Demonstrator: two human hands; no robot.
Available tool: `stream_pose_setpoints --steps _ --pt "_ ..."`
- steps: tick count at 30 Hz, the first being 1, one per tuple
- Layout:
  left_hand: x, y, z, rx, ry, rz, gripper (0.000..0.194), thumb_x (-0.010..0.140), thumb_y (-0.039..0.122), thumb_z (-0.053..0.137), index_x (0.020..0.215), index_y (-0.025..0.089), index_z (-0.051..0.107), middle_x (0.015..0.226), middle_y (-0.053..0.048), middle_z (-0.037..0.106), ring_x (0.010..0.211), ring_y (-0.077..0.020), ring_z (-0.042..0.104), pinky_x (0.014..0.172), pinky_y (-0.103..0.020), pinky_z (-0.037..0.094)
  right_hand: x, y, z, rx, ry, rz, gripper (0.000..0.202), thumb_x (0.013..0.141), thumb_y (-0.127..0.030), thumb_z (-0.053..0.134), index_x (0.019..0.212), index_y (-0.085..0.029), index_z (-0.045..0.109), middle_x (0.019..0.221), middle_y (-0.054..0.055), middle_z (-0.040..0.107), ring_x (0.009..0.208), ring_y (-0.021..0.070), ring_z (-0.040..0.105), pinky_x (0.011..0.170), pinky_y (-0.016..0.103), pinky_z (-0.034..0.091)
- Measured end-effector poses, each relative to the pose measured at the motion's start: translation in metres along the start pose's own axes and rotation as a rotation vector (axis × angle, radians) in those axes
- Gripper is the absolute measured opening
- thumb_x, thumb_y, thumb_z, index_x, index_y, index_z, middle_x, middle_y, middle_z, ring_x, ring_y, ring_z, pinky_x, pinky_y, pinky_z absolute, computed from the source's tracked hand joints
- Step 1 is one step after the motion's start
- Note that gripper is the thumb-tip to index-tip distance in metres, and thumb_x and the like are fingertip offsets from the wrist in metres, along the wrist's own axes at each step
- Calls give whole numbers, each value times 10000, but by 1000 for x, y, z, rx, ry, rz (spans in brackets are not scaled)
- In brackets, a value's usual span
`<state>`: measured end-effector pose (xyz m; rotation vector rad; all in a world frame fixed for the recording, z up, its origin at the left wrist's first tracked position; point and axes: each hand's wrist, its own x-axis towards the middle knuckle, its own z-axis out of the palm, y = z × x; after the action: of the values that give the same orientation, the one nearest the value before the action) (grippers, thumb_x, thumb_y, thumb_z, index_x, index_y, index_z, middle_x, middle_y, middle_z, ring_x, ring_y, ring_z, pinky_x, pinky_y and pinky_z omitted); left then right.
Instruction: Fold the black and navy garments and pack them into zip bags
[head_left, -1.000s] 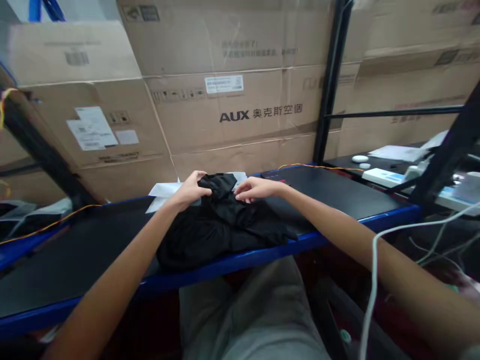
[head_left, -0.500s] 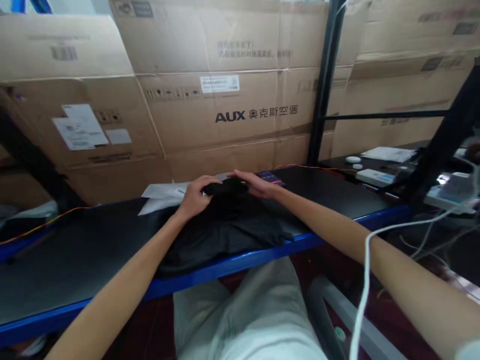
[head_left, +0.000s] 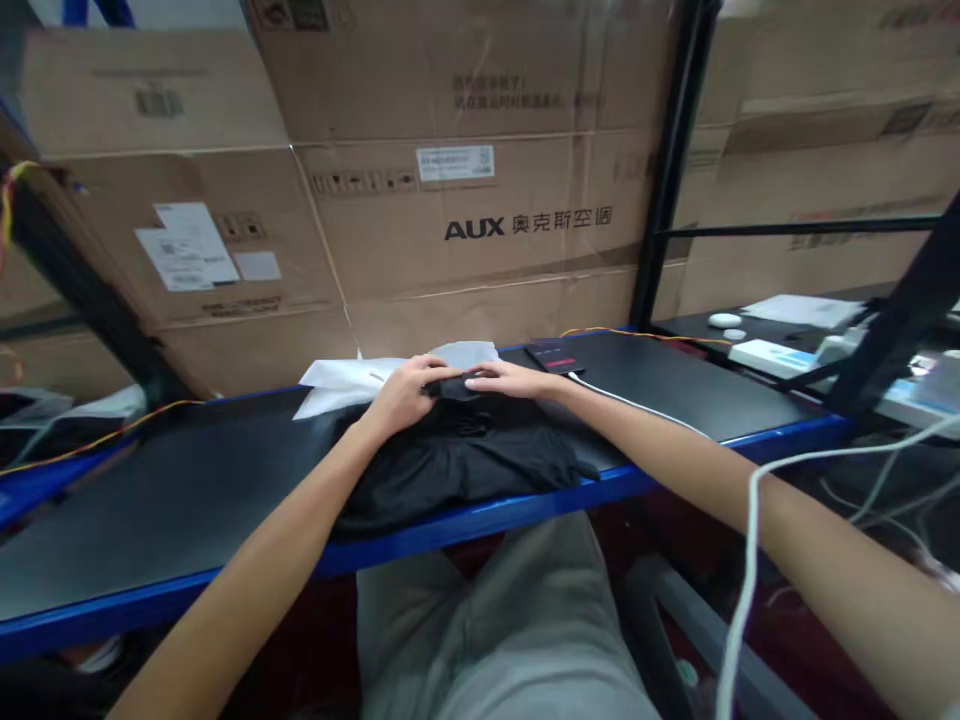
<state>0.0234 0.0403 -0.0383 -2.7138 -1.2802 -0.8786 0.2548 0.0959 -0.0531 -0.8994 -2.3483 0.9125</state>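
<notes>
Both hands on black cloth, bunched near front edge of blue-rimmed table. Left hand has narrow grip on folded top bit, right hand pinching same fold, fingertips almost meeting. White paper pokes out behind left hand, dark phone-like thing lies just behind right wrist.

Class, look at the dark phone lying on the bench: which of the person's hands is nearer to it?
Right. The right hand is at the black cloth, just left of the phone; the left hand is farther left, at the same cloth.
</notes>
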Motion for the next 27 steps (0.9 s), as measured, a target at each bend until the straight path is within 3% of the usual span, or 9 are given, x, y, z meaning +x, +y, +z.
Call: stream_pose_setpoints --steps 4,7,9,12,17,21,24,27 --pt "-1 1 -8 -95 -301 13 608 614 118 538 1177 241 729 1214 -47 711 1132 -266 627 1047 -401 456 2 0 0 -112 -3 16 674 776 -575 719 1300 -168 598 1373 138 588 1282 309 537 1115 476 394" --pt "-2 -11 -23 -238 -332 -76 625 613 189 548 1219 226 699 1267 -34 694 1163 -263 619 1039 -378 463 2 -3 4 -210 -7 10 742 676 -540 812 1286 -169 611 1342 140 605 1246 318 564 1090 460 424" --pt "-3 -26 -33 -209 -217 -174 596 624 209 517 1188 192 708 1250 -43 701 1164 -254 622 1034 -353 467 1 -6 5 -204 -5 25 746 663 -510 829 1284 -158 613 1313 136 621 1214 308 585 1068 431 447" --pt "-10 -56 -41 111 36 -374 560 618 196 521 1140 163 720 1241 -78 699 1185 -265 609 1069 -341 432 -3 -12 3 -146 -13 64 779 627 -456 863 1289 -136 605 1296 132 629 1186 307 592 1044 407 462" --pt "-32 -89 -42 263 137 -568 569 570 159 604 1131 156 699 1347 -179 616 1306 -405 487 1109 -549 317 -9 -19 -4 28 -11 14 503 706 -456 805 1094 -164 672 1148 76 679 1091 257 617 983 395 483" --pt "-36 -89 -46 255 234 -625 293 658 189 621 927 151 731 1174 -197 696 1259 -442 513 1089 -623 242 -8 -20 -2 81 -37 15 446 661 -367 840 1010 -158 659 1049 58 692 998 230 637 934 383 508" --pt "-25 -78 -55 51 490 -627 180 757 277 626 866 160 708 1016 -140 725 1187 -392 569 1074 -544 309 -6 -16 1 101 -35 75 545 618 -377 873 1069 -161 654 1096 81 696 1026 249 644 956 398 511" --pt "-10 -65 -61 -262 741 -623 270 893 380 517 982 165 655 998 -87 708 1035 -269 641 929 -387 478 -4 -11 3 141 -39 104 660 579 -420 895 1141 -172 654 1104 97 701 1042 280 655 972 439 511"
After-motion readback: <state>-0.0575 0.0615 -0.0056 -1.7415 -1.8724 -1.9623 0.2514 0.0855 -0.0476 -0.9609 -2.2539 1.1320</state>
